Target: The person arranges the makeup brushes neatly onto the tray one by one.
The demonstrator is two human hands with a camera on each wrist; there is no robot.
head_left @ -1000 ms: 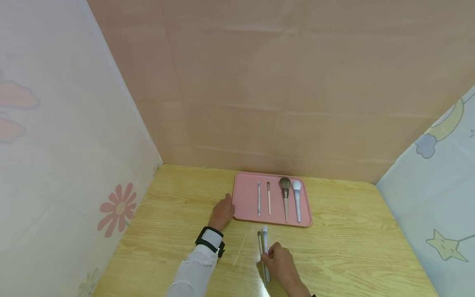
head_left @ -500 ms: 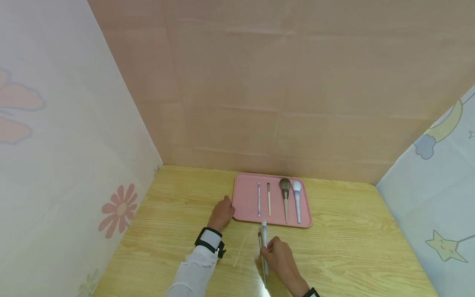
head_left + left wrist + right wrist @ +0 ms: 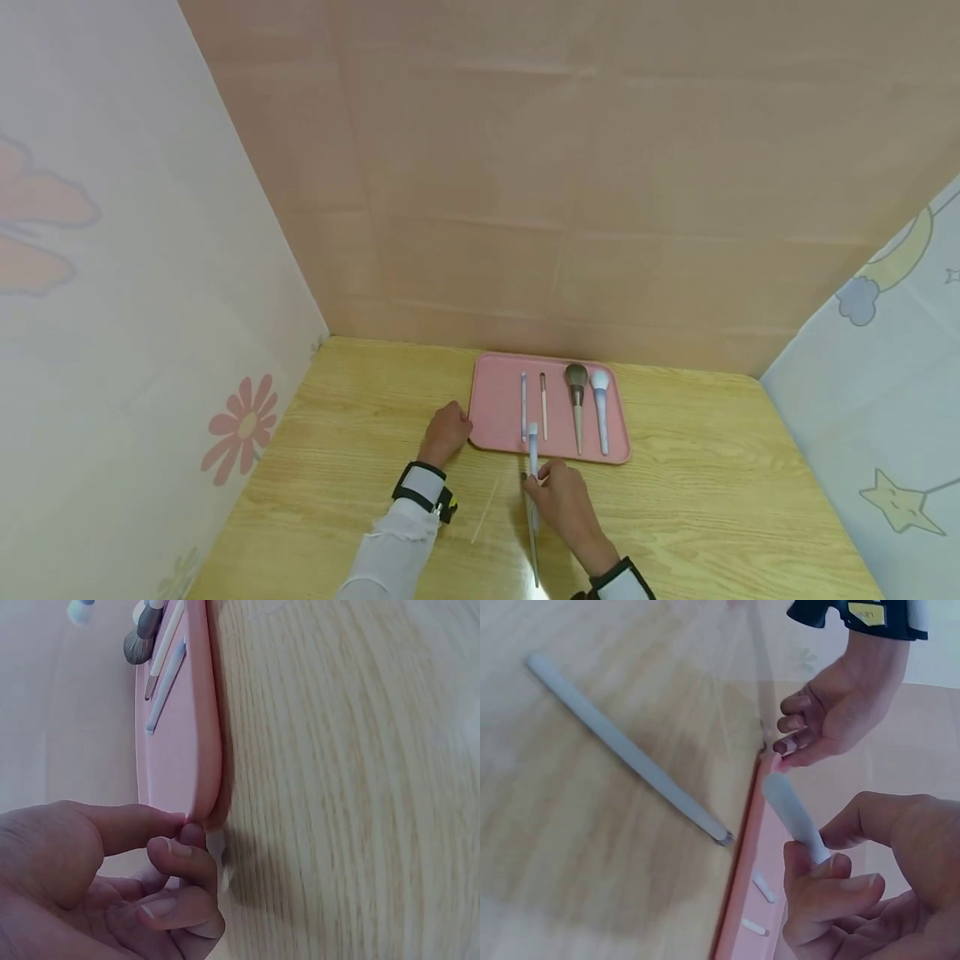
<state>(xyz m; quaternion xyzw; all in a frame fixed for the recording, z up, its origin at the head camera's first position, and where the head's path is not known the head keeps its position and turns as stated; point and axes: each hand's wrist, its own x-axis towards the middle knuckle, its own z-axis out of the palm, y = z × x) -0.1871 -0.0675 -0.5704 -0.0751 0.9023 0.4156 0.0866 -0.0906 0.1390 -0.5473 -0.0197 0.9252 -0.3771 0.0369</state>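
Note:
My left hand (image 3: 447, 429) pinches the rim of the pink tray (image 3: 491, 400) at its near left corner, thumb and fingertips meeting on the edge in the left wrist view. My right hand (image 3: 564, 500) holds a white makeup brush (image 3: 533, 450) between thumb and fingers. Its bristle end reaches over the tray's near edge, and the handle end (image 3: 791, 810) sticks out of the grip in the right wrist view. A thin makeup brush with a dark tip (image 3: 532, 542) lies on the table beside that hand.
In the tray lie a thin white brush (image 3: 523, 408), a small brown-tipped brush (image 3: 544, 412), a large dark-bristled brush (image 3: 577, 400) and a large white brush (image 3: 602, 408). The wooden table (image 3: 712, 475) meets a tan backdrop (image 3: 562, 208) behind the tray.
My right hand has carried the white makeup brush forward, off the table beside the thin brush and up to the tray's near edge. The left hand has stayed at the tray's corner.

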